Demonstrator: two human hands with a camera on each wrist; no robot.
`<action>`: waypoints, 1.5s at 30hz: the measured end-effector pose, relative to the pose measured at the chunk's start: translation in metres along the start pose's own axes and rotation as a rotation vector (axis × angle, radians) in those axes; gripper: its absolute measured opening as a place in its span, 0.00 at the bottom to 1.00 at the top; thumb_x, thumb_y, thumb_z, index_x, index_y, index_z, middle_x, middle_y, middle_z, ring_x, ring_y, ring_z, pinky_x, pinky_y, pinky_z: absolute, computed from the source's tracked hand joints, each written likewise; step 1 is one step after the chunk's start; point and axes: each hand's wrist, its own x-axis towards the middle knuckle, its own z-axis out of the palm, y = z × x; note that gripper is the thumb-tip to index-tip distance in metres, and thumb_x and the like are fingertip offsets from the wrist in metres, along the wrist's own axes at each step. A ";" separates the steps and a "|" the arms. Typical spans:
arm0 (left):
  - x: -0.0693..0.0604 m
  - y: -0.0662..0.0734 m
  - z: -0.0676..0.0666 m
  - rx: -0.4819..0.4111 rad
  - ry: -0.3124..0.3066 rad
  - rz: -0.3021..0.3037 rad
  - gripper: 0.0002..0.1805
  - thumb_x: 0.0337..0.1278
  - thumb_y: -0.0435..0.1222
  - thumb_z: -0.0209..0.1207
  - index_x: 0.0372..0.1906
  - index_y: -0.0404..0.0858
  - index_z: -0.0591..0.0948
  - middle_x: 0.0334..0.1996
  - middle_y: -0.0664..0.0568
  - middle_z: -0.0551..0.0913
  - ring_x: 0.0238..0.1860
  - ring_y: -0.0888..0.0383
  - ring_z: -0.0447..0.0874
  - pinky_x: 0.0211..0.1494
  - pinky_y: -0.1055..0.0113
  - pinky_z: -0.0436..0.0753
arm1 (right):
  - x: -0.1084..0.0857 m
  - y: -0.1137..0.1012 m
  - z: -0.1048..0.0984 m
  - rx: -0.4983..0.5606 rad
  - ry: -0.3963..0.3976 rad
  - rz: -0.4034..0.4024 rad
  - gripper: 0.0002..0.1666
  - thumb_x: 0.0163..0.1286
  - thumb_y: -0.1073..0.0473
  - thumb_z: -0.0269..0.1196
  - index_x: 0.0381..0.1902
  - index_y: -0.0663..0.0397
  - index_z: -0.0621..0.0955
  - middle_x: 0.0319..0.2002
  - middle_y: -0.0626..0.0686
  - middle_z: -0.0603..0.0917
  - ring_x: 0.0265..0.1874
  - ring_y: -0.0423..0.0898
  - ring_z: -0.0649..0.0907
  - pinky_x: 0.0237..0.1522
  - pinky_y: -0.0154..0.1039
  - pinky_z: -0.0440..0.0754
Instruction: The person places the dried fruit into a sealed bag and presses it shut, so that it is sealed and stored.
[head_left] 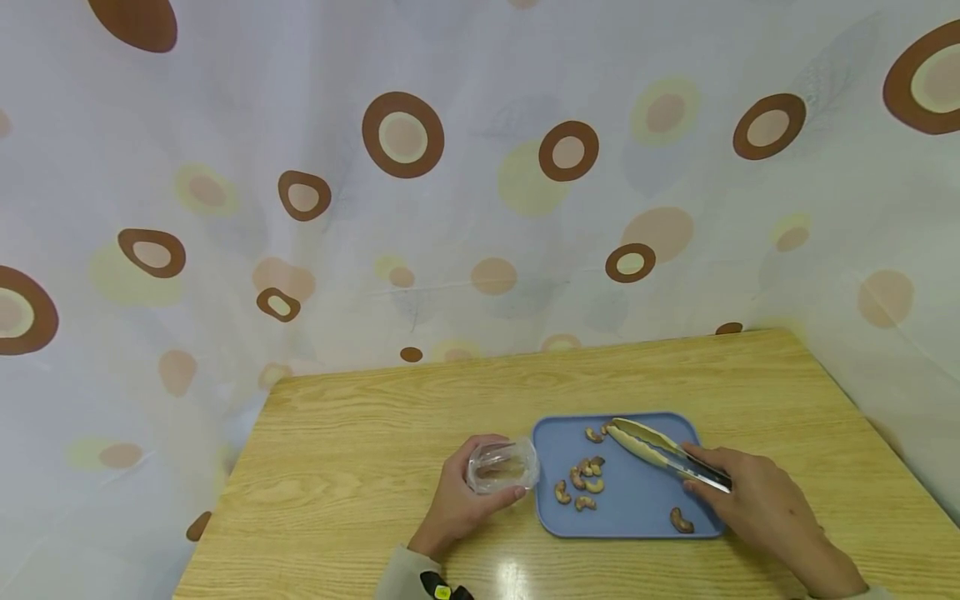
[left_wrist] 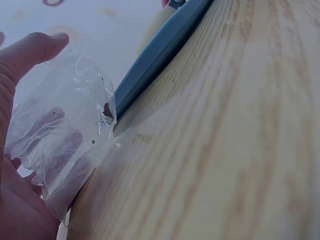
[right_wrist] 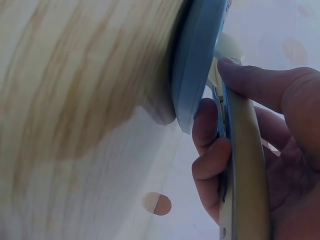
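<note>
Several cashew nuts (head_left: 594, 485) lie on a blue tray (head_left: 630, 517), most of them toward its left half. My right hand (head_left: 772, 504) grips metal tongs (head_left: 678, 460) over the tray's right side; their pale tips are at a nut near the far edge. In the right wrist view, thumb and fingers of my right hand (right_wrist: 295, 115) close round the tongs' handle (right_wrist: 245, 165). Left of the tray, my left hand (head_left: 465, 500) holds a clear plastic bag (head_left: 501, 467), its fingers and thumb curled round it. The left wrist view shows small dark specks on the bag (left_wrist: 65, 125).
The wooden table (head_left: 360, 450) extends to the left of the bag and behind the tray. A patterned curtain (head_left: 465, 208) hangs along the table's far edge, and another stretch of it runs down the right side.
</note>
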 end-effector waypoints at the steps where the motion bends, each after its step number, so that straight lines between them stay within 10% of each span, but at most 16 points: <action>1: 0.000 0.000 0.000 -0.002 0.002 -0.003 0.33 0.55 0.35 0.81 0.66 0.50 0.83 0.64 0.49 0.87 0.61 0.50 0.86 0.65 0.63 0.84 | 0.000 0.000 0.000 0.004 0.002 0.006 0.32 0.66 0.54 0.80 0.66 0.55 0.87 0.48 0.61 0.93 0.29 0.42 0.77 0.24 0.34 0.65; 15: -0.001 0.000 0.001 0.003 -0.003 -0.010 0.32 0.56 0.36 0.81 0.66 0.50 0.83 0.65 0.50 0.87 0.63 0.48 0.86 0.67 0.63 0.83 | -0.009 0.000 0.003 0.027 0.027 0.039 0.32 0.68 0.54 0.78 0.68 0.54 0.86 0.31 0.46 0.85 0.21 0.38 0.69 0.23 0.34 0.65; 29: 0.001 -0.001 0.000 -0.017 0.001 0.008 0.32 0.55 0.34 0.80 0.66 0.49 0.83 0.65 0.50 0.87 0.64 0.52 0.86 0.67 0.63 0.83 | -0.014 -0.015 0.007 0.141 0.157 -0.079 0.32 0.62 0.60 0.82 0.64 0.59 0.88 0.50 0.69 0.93 0.25 0.29 0.72 0.24 0.32 0.69; 45: 0.000 -0.002 0.000 -0.015 -0.006 0.004 0.32 0.57 0.34 0.80 0.66 0.48 0.82 0.65 0.47 0.87 0.63 0.46 0.86 0.65 0.62 0.85 | -0.014 -0.046 0.001 0.204 0.217 -0.190 0.33 0.57 0.62 0.84 0.62 0.53 0.90 0.48 0.57 0.95 0.45 0.30 0.88 0.38 0.20 0.81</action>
